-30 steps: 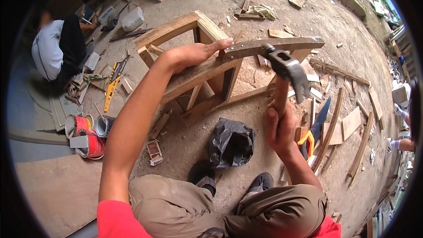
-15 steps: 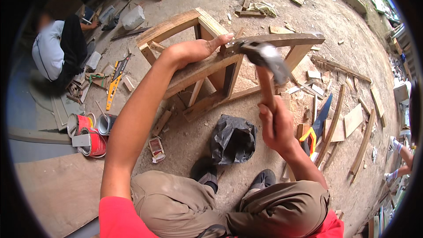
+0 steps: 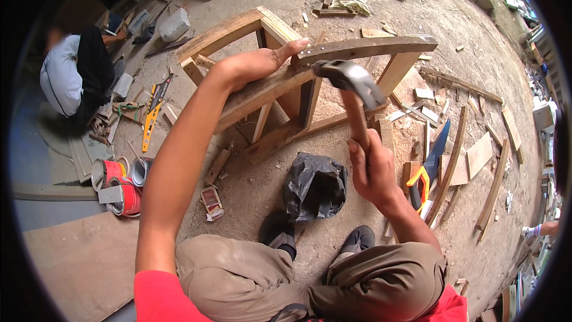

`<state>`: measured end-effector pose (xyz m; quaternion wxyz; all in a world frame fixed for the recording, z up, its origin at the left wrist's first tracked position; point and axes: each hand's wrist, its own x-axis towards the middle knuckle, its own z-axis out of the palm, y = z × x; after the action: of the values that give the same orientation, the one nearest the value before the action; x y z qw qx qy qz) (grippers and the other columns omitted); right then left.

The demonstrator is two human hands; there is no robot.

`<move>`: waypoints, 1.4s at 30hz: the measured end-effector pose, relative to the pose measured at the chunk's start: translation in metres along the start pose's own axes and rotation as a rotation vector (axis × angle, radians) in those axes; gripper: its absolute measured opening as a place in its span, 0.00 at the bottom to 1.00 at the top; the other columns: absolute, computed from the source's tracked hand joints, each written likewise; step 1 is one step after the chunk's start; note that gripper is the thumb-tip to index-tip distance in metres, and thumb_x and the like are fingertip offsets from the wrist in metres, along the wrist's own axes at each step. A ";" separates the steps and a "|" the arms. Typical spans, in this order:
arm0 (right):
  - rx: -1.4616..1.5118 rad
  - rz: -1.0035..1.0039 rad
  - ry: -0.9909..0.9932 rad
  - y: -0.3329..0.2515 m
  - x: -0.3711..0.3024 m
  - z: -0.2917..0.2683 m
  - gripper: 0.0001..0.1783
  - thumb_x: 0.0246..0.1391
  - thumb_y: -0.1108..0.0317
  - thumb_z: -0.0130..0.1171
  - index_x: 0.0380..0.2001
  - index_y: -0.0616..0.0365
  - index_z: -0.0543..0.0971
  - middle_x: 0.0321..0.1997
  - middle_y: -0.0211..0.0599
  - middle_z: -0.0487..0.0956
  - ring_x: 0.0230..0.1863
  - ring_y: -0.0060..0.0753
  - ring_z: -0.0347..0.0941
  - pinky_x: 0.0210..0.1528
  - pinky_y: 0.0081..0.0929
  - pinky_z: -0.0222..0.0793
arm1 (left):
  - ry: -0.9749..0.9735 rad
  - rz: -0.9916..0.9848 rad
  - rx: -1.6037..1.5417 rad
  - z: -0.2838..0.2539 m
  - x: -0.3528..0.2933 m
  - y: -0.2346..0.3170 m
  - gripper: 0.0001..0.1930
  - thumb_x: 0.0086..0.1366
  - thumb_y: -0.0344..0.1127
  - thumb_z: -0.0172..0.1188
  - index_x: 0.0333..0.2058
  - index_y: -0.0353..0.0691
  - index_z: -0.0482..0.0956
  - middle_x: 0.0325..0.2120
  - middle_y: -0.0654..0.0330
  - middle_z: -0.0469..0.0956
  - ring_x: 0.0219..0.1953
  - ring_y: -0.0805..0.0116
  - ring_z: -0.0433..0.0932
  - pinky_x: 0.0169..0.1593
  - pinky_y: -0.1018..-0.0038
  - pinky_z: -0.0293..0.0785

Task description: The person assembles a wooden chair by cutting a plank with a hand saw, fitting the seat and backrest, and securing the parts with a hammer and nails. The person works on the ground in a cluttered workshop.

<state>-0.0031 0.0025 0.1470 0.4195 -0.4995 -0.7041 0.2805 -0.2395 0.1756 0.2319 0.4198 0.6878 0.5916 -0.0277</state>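
Note:
My right hand (image 3: 375, 168) is wrapped round the wooden handle of a claw hammer (image 3: 357, 110). The metal head, slightly blurred, hangs just in front of a curved dark strip of wood (image 3: 381, 48). That strip forms part of a wooden frame (image 3: 262, 96) standing on the ground before me. Small shiny nail heads show near the strip's left end. My left hand (image 3: 256, 67) grips the frame's top rail beside that end, thumb lying along the wood; its other fingers are mostly hidden behind the rail.
A black plastic bag (image 3: 316, 186) sits open near my feet. Rightward lie an orange-handled saw (image 3: 424, 179) and several curved wood strips (image 3: 493, 194). Another saw (image 3: 154, 114), paint cans (image 3: 125, 197) and a crouching person (image 3: 62, 77) are left. Offcuts and sawdust litter the ground.
The hammer head has shifted slightly left relative to the strip, uncovering the nail heads. My left hand keeps its hold. At the far right edge, a passing person's legs have moved mostly out of view.

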 end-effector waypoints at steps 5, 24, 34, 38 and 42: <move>0.012 -0.140 0.068 0.003 0.003 0.002 0.07 0.62 0.73 0.54 0.42 0.61 0.70 0.22 0.44 0.75 0.21 0.49 0.76 0.25 0.37 0.70 | 0.042 0.143 -0.066 0.006 0.003 -0.013 0.51 0.55 0.86 0.34 0.70 0.61 0.56 0.70 0.46 0.54 0.72 0.50 0.50 0.72 0.62 0.47; 0.211 -0.080 0.160 0.017 -0.012 0.017 0.07 0.65 0.70 0.50 0.38 0.63 0.71 0.20 0.41 0.70 0.18 0.36 0.69 0.24 0.32 0.64 | 0.056 0.126 -0.061 0.004 0.020 -0.029 0.55 0.50 0.89 0.34 0.69 0.60 0.60 0.66 0.36 0.58 0.70 0.45 0.55 0.70 0.61 0.51; 1.016 -0.291 -0.018 0.006 0.008 0.001 0.10 0.65 0.63 0.48 0.37 0.60 0.69 0.19 0.25 0.64 0.14 0.18 0.55 0.16 0.22 0.51 | 0.065 0.160 -0.068 0.005 0.003 -0.021 0.54 0.54 0.87 0.32 0.70 0.57 0.57 0.67 0.43 0.58 0.71 0.49 0.54 0.71 0.62 0.49; 0.050 0.060 -0.058 0.016 -0.002 0.022 0.08 0.64 0.69 0.54 0.39 0.63 0.69 0.20 0.46 0.71 0.20 0.50 0.74 0.22 0.39 0.66 | 0.079 0.072 -0.002 0.003 0.007 -0.010 0.53 0.54 0.87 0.32 0.70 0.59 0.55 0.68 0.43 0.56 0.71 0.49 0.53 0.71 0.61 0.48; 0.113 -0.018 0.031 0.027 -0.038 0.033 0.07 0.64 0.70 0.54 0.40 0.62 0.70 0.21 0.46 0.73 0.21 0.52 0.75 0.24 0.39 0.68 | 0.056 0.080 -0.004 0.002 0.015 -0.017 0.52 0.54 0.87 0.29 0.70 0.62 0.54 0.69 0.45 0.56 0.71 0.49 0.53 0.72 0.61 0.48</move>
<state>-0.0140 -0.0229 0.0973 0.4605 -0.4729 -0.6850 0.3083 -0.2481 0.1855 0.2132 0.4054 0.7105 0.5752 0.0095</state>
